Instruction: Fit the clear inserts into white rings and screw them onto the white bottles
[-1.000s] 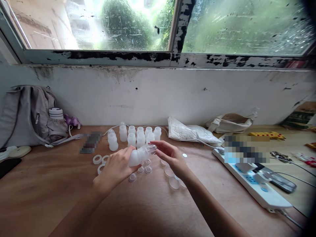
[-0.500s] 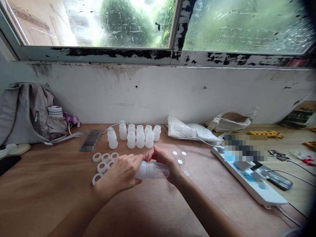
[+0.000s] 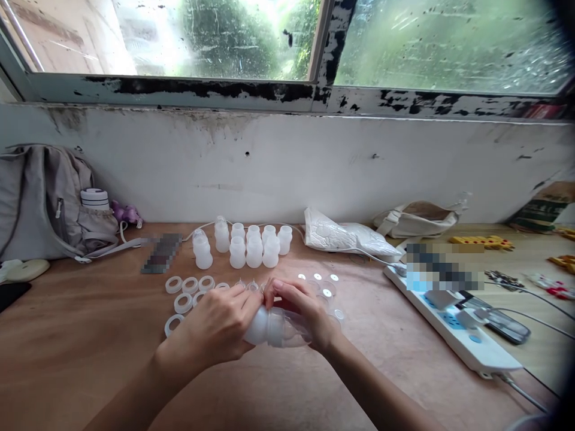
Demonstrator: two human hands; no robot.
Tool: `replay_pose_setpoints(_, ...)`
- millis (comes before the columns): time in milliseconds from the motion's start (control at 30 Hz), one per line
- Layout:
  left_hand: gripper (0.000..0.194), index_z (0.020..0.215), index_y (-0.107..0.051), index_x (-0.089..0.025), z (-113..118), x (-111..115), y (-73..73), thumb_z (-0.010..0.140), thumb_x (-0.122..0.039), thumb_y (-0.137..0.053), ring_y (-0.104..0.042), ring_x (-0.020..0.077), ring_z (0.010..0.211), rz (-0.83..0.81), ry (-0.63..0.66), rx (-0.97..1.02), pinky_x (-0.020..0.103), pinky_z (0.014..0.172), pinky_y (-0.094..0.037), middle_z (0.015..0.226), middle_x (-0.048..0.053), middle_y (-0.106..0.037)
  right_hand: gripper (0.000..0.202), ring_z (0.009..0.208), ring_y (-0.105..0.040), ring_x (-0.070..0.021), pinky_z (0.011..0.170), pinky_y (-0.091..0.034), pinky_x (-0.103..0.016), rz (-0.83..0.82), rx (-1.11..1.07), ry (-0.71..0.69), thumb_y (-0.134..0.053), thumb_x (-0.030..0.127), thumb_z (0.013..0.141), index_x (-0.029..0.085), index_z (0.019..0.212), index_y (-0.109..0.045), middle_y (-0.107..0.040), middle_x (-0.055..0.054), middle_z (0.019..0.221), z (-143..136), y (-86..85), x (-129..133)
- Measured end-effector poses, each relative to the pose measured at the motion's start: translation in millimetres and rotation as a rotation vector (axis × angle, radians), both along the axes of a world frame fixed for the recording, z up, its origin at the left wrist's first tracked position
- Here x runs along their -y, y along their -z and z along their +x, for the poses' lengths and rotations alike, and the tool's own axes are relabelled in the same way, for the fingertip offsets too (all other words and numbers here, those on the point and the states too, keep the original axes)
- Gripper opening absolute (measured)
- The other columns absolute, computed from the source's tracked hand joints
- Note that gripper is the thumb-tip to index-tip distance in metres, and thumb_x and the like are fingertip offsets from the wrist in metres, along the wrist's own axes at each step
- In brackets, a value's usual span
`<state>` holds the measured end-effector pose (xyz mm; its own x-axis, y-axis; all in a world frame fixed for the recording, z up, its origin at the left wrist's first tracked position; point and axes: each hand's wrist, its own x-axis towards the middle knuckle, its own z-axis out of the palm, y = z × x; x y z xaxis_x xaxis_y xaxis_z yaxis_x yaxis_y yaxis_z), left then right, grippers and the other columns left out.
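Observation:
A translucent white bottle [image 3: 275,328] lies sideways between my hands, its clear dome-shaped cover toward the right. My left hand [image 3: 220,326] is wrapped round its left, frosted end. My right hand [image 3: 305,305] closes on the bottle's collar and clear cover, fingertips near the middle of the bottle. Behind them stand several frosted bottles [image 3: 254,251], and two at the left of that group have clear tops. White rings [image 3: 182,303] lie in rows left of my hands, partly hidden by my left hand. Small clear discs [image 3: 327,293] with white centres lie to the right.
A white power strip [image 3: 453,323] with plugs and cables runs along the right. A dark blurred phone [image 3: 162,252] lies back left, near a grey backpack [image 3: 45,203]. White plastic packages [image 3: 345,234] and a beige bag [image 3: 417,220] rest by the wall.
Both hands and the bottle have moved slightly down, toward me. My right fingers have shifted onto the collar. Clear nipple-shaped pieces behind my hands now show. The camera view has shifted a little.

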<state>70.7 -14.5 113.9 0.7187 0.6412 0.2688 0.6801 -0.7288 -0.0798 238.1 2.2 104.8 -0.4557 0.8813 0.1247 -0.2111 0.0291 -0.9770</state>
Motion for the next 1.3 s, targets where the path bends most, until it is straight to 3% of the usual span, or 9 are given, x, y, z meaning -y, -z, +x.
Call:
replay_pose_setpoints(433,0.014,0.083,-0.049,-0.016,2,4,-3.1,0.073,-0.026,-0.047,-0.053,0.0179,0.064,-0.039,-0.037,0.007,0.028,0.05,-0.039,0.072,0.003,-0.056,0.036,0.059,-0.045,-0.0129,0.057,-0.037,-0.024,0.029,-0.017,0.043,-0.041,0.038,0.082,0.015,0.057,-0.053,-0.048,-0.002,0.06,-3,7.4,2)
replay_pose_setpoints(567,0.02,0.093,-0.047,-0.019,7,4,-1.8,0.074,-0.025,-0.049,-0.055,0.0187,0.071,-0.097,-0.105,0.098,0.03,0.058,-0.041,0.08,0.002,-0.058,0.041,0.059,-0.047,-0.0125,0.055,-0.038,-0.023,0.084,0.07,0.175,-0.037,0.041,0.084,0.014,0.059,-0.055,-0.051,-0.003,0.062,5,3.1,-6)
replay_pose_setpoints(700,0.042,0.106,-0.042,-0.021,11,-1,2.2,0.074,-0.047,-0.051,-0.056,0.0196,0.077,-0.106,-0.194,0.286,0.03,0.062,-0.043,0.088,0.003,-0.058,0.037,0.053,-0.043,-0.0102,0.045,-0.035,-0.02,0.261,0.258,0.378,-0.039,0.045,0.083,0.016,0.063,-0.052,-0.047,0.0,0.06,16,-7.0,-10)
replay_pose_setpoints(867,0.06,0.114,-0.038,-0.021,8,-10,10.8,0.071,-0.062,-0.042,-0.055,0.0237,0.087,-0.101,-0.345,0.357,0.034,0.068,-0.043,0.098,0.007,-0.056,0.026,0.055,-0.049,-0.0113,0.047,-0.041,-0.022,0.379,0.462,0.328,-0.048,0.042,0.08,0.018,0.073,-0.054,-0.055,-0.002,0.068,21,-12.8,-10)
replay_pose_setpoints(1067,0.056,0.124,-0.03,-0.023,6,-12,12.2,0.08,-0.056,-0.033,-0.049,0.0229,0.099,-0.196,-0.32,0.307,0.039,0.081,-0.04,0.107,0.007,-0.051,0.024,0.063,-0.055,-0.0144,0.054,-0.046,-0.026,0.484,0.497,0.378,-0.049,0.038,0.08,0.018,0.078,-0.06,-0.059,-0.004,0.07,17,-2.4,-18)
replay_pose_setpoints(1300,0.033,0.108,-0.045,-0.023,13,-13,14.7,0.079,-0.038,-0.047,-0.051,0.0199,0.092,-0.155,-0.223,0.337,0.035,0.079,-0.042,0.099,0.004,-0.055,0.019,0.063,-0.054,-0.0139,0.058,-0.049,-0.028,0.61,0.559,0.356,-0.053,0.033,0.078,0.021,0.088,-0.064,-0.056,-0.003,0.072,4,3.5,-13)
